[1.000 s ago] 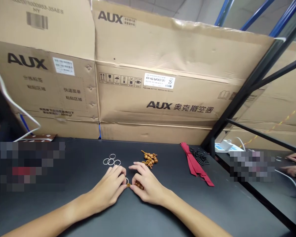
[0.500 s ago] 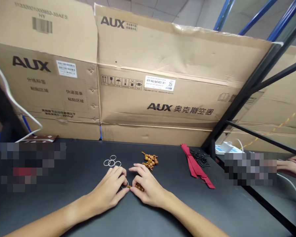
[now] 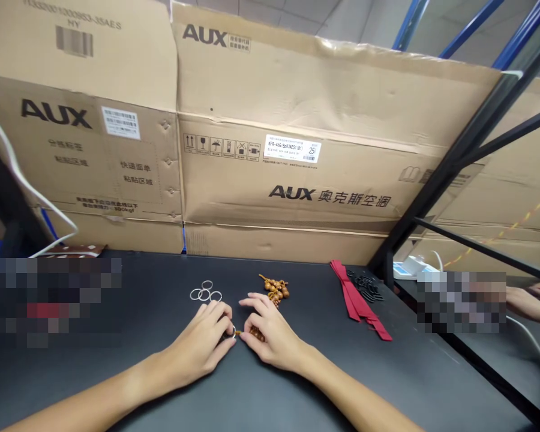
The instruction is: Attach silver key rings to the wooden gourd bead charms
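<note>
My left hand (image 3: 208, 339) pinches a silver ring (image 3: 234, 331) just above the black table. Close beside it on the right, my right hand (image 3: 270, 336) is closed on a brown beaded charm (image 3: 256, 333), whose short orange cord (image 3: 238, 332) reaches to the ring between the two hands. Beyond my left hand, several silver rings (image 3: 204, 294) lie overlapping. A small pile of brown gourd-shaped charms (image 3: 279, 288) with orange cords lies just beyond my right hand.
Red ribbons (image 3: 357, 300) and a heap of black pieces (image 3: 366, 287) lie at the back right of the table (image 3: 162, 414). Cardboard (image 3: 274, 180) stands behind. A black metal frame (image 3: 425, 198) rises at right, with another person's hand (image 3: 528, 305) beyond it.
My right hand has shifted slightly right and up, with the charm in it. The ring now shows more clearly at my left fingertips, and the cord stretches between the hands.
</note>
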Tool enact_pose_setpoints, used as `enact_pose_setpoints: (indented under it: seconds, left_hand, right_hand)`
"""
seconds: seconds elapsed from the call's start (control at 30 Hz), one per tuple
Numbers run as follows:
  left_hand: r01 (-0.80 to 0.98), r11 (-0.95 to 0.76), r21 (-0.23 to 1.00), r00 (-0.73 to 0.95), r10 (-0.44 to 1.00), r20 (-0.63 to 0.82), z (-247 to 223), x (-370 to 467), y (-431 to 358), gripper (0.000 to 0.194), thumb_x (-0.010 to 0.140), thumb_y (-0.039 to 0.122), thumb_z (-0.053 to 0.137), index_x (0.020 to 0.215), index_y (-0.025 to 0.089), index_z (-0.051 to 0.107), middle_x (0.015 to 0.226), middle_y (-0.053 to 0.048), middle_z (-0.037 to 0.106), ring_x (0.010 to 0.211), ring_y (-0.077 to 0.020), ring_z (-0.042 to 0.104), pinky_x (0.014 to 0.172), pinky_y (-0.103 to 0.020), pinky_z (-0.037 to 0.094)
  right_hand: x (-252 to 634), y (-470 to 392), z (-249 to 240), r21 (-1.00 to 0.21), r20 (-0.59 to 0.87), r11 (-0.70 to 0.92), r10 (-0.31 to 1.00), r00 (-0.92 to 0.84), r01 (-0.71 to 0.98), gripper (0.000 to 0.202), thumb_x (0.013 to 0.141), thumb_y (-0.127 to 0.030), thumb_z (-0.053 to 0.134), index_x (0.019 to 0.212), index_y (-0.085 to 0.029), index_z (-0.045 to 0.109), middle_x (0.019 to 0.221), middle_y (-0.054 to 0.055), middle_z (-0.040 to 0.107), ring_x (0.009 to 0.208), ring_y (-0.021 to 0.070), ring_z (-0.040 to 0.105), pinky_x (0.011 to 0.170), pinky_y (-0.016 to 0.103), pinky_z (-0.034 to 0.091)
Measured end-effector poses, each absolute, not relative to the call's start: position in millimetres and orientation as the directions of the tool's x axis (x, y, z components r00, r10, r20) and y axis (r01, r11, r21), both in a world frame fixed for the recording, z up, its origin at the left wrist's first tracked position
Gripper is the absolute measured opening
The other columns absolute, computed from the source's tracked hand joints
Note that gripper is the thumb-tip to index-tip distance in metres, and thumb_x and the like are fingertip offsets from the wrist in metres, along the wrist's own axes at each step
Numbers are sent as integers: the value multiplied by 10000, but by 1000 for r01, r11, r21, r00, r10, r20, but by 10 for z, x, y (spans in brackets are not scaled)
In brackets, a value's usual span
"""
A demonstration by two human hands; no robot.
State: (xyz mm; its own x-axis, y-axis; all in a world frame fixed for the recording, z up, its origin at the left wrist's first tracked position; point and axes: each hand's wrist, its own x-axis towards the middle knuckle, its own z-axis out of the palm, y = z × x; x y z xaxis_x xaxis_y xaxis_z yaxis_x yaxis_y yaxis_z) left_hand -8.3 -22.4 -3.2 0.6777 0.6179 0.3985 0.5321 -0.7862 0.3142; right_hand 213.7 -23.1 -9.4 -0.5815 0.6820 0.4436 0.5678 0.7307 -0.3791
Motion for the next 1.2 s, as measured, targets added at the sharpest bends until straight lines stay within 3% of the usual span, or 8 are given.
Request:
enact_pose_setpoints:
  seconds: [0.17,0.3,0.47,0.67,0.93,1.1,1.2]
  left_hand:
    - [551,-787,277,676,616,404,-59,-74,-221,188,945,128,403,813,174,528,964,-68,540,858,-213,483,767,-368,416]
    - [528,-804,273,687,593,420,-76,-64,-191,228,950,104,371,816,175,541,979,-78,550,855,-211,483,759,-364,422]
    - [525,-808,268,697,588,409,-59,-77,-182,231,950,119,374,809,179,547,973,-78,552,837,-211,477,742,-359,430]
    - [520,-807,279,689,589,422,-13,-114,-189,176,940,134,424,828,188,549,995,-69,541,877,-211,497,777,-355,438]
    - [600,-781,172,655,604,454,-54,-249,30,175,947,183,426,817,183,544,1064,-89,531,976,-246,500,832,-422,423]
    - [643,-743,187,624,650,434,-59,-366,213,196,962,215,410,824,185,546,1125,-99,552,1036,-256,517,824,-416,443]
    - [680,-704,205,594,692,410,-70,-422,285,197,976,289,424,954,193,594,1242,-111,552,1167,-279,494,905,-450,445]
  right_hand:
    - [2095,-274,-76,-386,425,756,654,-626,529,67,857,-223,628,799,-198,605,1283,84,551,1327,257,373,1090,452,370]
    - [2108,-214,-111,-385,452,710,702,-551,589,93,871,-200,597,779,-191,596,1270,104,563,1319,271,386,1077,476,378]
    - [2173,-126,-153,-388,482,651,746,-459,652,93,857,-165,593,768,-190,590,1257,117,568,1304,286,406,1055,499,392]
    - [2185,-131,-148,-357,480,662,735,-479,659,64,853,-183,618,792,-193,601,1261,115,567,1296,288,417,1043,490,409]
    - [2396,77,-168,-211,519,626,723,-457,750,144,881,-297,623,985,-199,631,1271,139,550,1288,318,415,1044,531,393]
    - [2552,227,-197,-198,517,515,778,-357,834,255,874,-323,624,1091,-189,641,1283,144,557,1278,332,424,1042,528,388]
    - [2582,251,-198,-203,450,451,831,-327,869,391,882,-377,611,1226,-191,610,1403,147,486,1339,358,366,1070,543,356]
